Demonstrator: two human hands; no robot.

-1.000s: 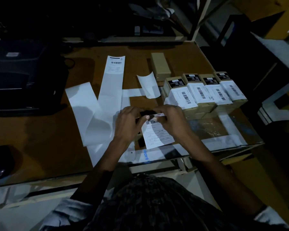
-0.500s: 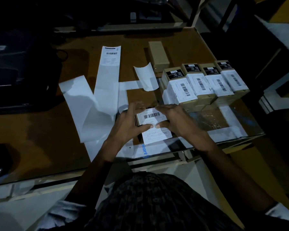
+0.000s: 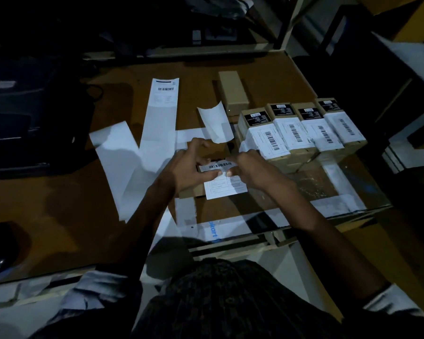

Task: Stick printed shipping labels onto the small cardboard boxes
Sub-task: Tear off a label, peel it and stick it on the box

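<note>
A small brown cardboard box (image 3: 192,192) is held near the front edge of the brown wooden table (image 3: 59,204), most of it hidden under the hands. A white printed shipping label with a barcode (image 3: 224,182) is laid over it, the barcode end bent over the box's upper edge and the lower part lying flat on the face turned to the camera, apparently so that the label wraps two faces. The left hand (image 3: 191,167) is curled round the box's left side, its thumb pressed on the label just below the barcode, which steadies the box. The label is pressed at its right part by the curled fingers of the right hand (image 3: 250,167), probably to rub it down.

To the right, four labelled cardboard boxes (image 3: 301,133) are lined up touching one another, seemingly finished. One plain unlabelled cardboard box (image 3: 233,91) is left behind them. White strips of label backing paper (image 3: 132,157) are spread to the left, and one unused printed label (image 3: 164,91) is kept at a strip's far end.
</note>
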